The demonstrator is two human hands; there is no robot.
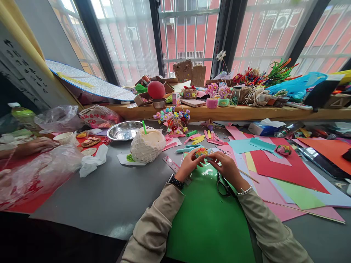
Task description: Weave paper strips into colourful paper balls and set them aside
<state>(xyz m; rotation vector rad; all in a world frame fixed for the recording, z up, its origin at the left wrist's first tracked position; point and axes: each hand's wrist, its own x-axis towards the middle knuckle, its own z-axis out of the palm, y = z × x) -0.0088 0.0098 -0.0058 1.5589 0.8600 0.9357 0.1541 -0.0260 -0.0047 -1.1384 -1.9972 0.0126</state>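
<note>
My left hand (191,163) is wrapped round a small multicoloured paper ball (201,152) above the green sheet (211,215). Close beside it, my right hand (225,165) has its fingertips pinched against the ball's right side, where a bit of light blue paper seems to show; the fingers partly hide it. Black-handled scissors (223,187) lie under my right wrist. A patterned ruler (171,163) sticks out left of my left hand. Beyond the hands are folded blue strips (188,148), yellow strips (197,139) and pink strips (214,138).
Coloured paper sheets (285,164) spread over the right side, with a second paper ball (283,149) on them. A net-wrapped coconut (148,145) with a green straw stands left, near a metal plate (124,130). Another person's hand (41,145) is at far left. Crafts crowd the wooden sill (131,113).
</note>
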